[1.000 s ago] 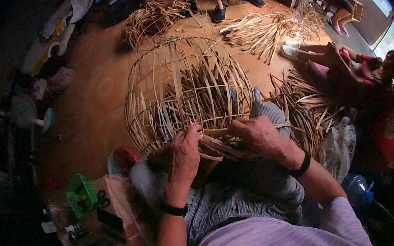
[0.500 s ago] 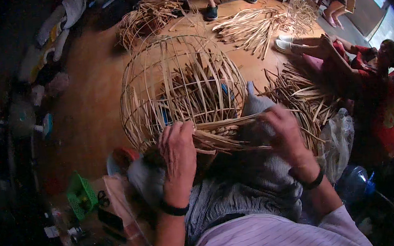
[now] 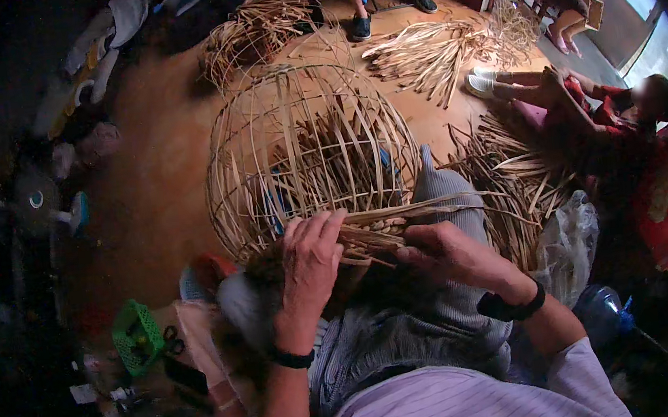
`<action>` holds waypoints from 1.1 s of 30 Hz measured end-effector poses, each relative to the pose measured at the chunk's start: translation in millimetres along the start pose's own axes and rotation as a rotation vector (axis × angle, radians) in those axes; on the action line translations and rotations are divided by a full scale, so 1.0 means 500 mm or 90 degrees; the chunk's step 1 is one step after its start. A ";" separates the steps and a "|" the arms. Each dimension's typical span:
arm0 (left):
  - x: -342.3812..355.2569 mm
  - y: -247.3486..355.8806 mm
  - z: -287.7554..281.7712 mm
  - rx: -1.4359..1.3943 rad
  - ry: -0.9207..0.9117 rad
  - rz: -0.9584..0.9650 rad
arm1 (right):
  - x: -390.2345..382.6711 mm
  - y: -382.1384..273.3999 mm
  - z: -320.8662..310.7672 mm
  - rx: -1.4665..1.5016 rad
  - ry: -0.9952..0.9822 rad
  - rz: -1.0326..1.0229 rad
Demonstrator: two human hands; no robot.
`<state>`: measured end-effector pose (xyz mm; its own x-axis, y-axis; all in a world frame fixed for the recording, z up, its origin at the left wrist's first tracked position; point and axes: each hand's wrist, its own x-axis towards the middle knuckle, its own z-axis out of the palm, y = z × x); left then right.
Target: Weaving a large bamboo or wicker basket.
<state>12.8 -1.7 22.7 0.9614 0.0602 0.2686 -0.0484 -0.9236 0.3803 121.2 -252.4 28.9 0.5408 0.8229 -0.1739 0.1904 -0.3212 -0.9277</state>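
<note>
To the left of the ribbed basket (image 3: 287,136), a green mesh bin (image 3: 138,339) is standing beside scissors (image 3: 173,339). The left hand (image 3: 310,256) is grasping pale strips at the basket's near edge, fingers bent over them. The basket itself is lying on its side before the person's lap, looking round and airy: thin pale ribs are crossing rings, darker stems are showing through, and only its near edge is looking dense with bundled strips (image 3: 370,241). Right of the left hand, long strips (image 3: 423,206) are now trailing free over the knee (image 3: 441,185); the right hand (image 3: 446,252) is working lower and closer to the basket than half a second ago, its fingers curled, apparently pinching strip ends. That is suggesting a switch of strands in the edge weaving. Farther right of the basket, a stem pile (image 3: 510,182) is spreading.
</note>
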 end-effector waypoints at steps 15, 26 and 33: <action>0.021 -0.016 0.050 -0.177 0.101 -0.123 | -0.036 0.074 -0.116 0.346 0.140 -0.069; 0.013 -0.044 0.066 -0.143 0.091 -0.114 | 0.183 -0.018 0.070 0.380 0.153 -0.062; 0.023 -0.004 0.047 -0.161 0.149 -0.075 | 0.209 0.042 0.011 0.613 0.137 0.054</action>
<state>30.2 -7.9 4.3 0.8774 0.2733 0.3944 -0.0345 -0.7839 0.6200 177.2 -170.3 -10.4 0.6777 0.6811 -0.2773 -0.5517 0.2216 -0.8041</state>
